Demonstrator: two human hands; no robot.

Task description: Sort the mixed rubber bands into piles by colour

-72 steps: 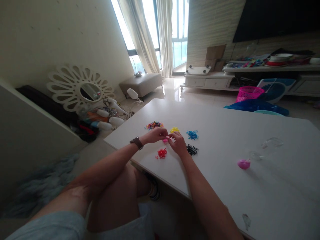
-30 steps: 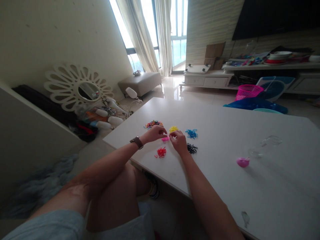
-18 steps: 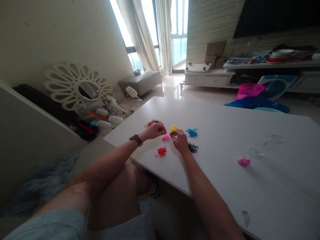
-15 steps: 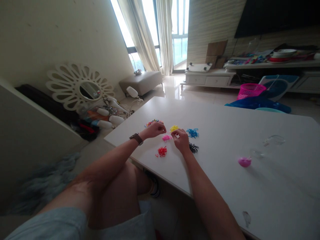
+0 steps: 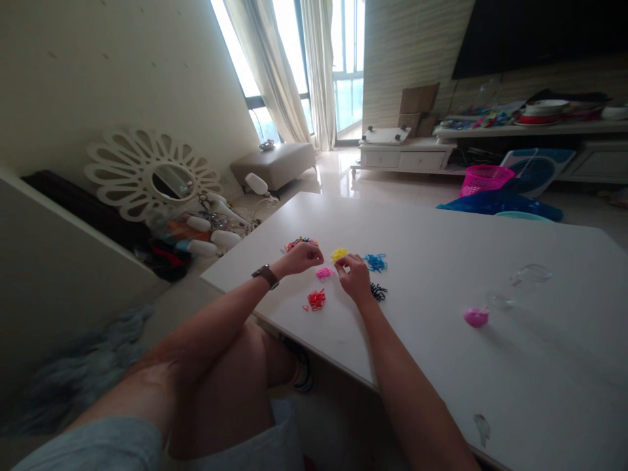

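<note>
over the worktop [image 5: 417,261], left hand [image 5: 301,258] and right hand [image 5: 355,276] curl near each other, whether either grip holds anything i cannot tell, the mixed pile [image 5: 295,244] behind the left, yellow pile [image 5: 339,253] beyond the right, pink pile [image 5: 324,273] just below, liable to scatter if fingertips drag.

A home's living room: pale curtains [image 5: 318,78] hang at tall windows [image 5: 349,98] near a padded bench [image 5: 277,165], a dark screen [image 5: 540,39] is on the wall [image 5: 407,46], and a low cabinet [image 5: 399,150] shows 2 drawers [image 5: 383,159].

Black pile [image 5: 379,292] partly hidden
</note>
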